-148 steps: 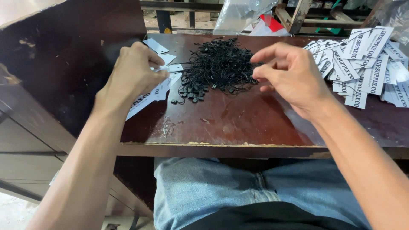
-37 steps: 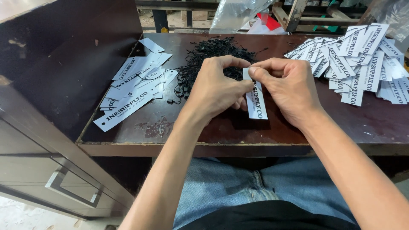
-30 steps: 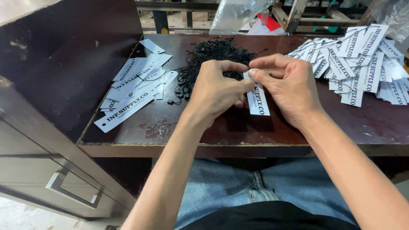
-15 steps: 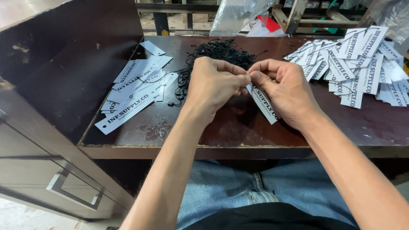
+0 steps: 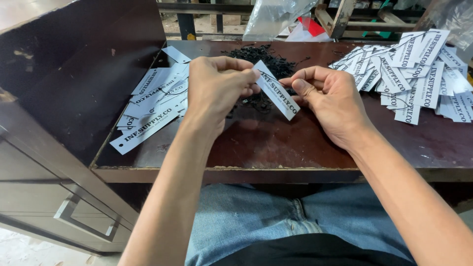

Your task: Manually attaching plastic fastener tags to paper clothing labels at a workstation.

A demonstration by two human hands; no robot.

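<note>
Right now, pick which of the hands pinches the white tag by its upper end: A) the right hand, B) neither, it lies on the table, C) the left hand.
C: the left hand grips the white tag at its upper end; the right hand sits beside its lower end.

Black string heap point(image 5: 266, 59): middle hidden behind held tag point(image 5: 277, 90). Right tag pile point(image 5: 419, 69): cut off by right edge.

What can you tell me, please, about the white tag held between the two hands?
The white tag is a narrow, flat strip, apparently card, with dark print along its length. It slants down to the right above the dark wooden table. The left hand pinches its upper end; the right hand is at its lower part.
</note>
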